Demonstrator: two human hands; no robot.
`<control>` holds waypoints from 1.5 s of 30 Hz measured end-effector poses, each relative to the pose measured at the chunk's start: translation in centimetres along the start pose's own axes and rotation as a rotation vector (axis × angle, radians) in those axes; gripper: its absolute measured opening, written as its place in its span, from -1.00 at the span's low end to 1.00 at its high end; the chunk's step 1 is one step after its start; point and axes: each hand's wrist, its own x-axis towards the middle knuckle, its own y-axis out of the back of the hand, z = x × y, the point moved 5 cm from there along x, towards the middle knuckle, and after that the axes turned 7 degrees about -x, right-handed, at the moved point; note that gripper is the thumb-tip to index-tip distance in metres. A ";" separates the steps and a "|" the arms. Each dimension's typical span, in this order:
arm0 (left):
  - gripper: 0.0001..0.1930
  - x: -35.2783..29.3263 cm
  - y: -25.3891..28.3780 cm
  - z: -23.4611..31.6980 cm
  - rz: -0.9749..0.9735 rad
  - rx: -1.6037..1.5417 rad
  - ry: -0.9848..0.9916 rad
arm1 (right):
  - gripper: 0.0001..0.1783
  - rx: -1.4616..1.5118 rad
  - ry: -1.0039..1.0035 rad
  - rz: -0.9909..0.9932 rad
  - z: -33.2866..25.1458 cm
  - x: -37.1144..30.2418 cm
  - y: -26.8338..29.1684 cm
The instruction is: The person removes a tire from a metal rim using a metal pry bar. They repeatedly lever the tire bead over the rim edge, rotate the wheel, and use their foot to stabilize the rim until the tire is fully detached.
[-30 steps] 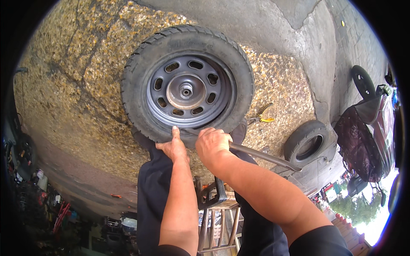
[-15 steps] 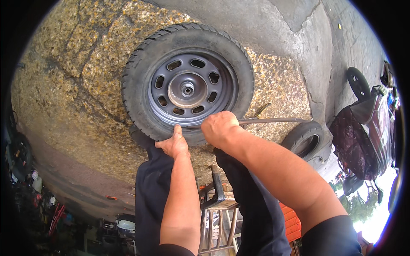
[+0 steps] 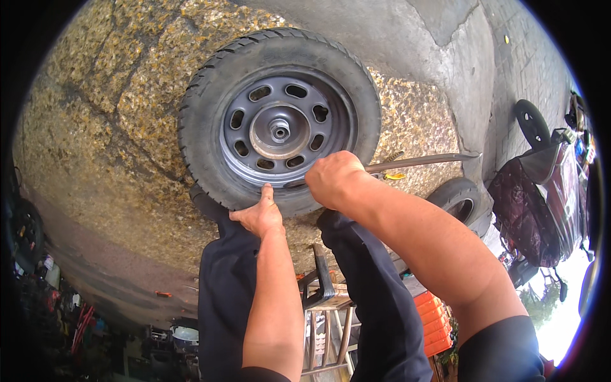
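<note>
A black tyre (image 3: pixel 203 137) on a grey metal wheel (image 3: pixel 326 100) with oval slots lies on the ground in front of my legs. My left hand (image 3: pixel 259 216) grips the tyre's near edge, its thumb up on the sidewall by the rim and its other fingers partly hidden. My right hand (image 3: pixel 336 178) is closed in a fist around a long tyre lever (image 3: pixel 423 161) at the near right of the rim. One end of the lever sticks out to the right; the other runs left from my fist to the rim edge, where its tip is hard to make out.
A smaller tyre (image 3: pixel 455 198) lies at right, near a covered scooter (image 3: pixel 533 191). A small yellow object (image 3: pixel 396 176) is on the ground by the lever. Between my legs stands a wooden stool (image 3: pixel 323 290), with an orange crate (image 3: pixel 435 325) farther right. Cluttered parts fill the lower left.
My right hand has moved slightly up and right with the lever. The lever's outer end has swung upward and farther right, uncovering the yellow object. My left hand stays at the tyre's edge.
</note>
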 end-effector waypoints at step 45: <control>0.11 1.7 -0.3 -2.2 -0.241 -0.180 0.017 | -0.64 0.849 -0.453 0.138 -5.0 -1.5 -9.8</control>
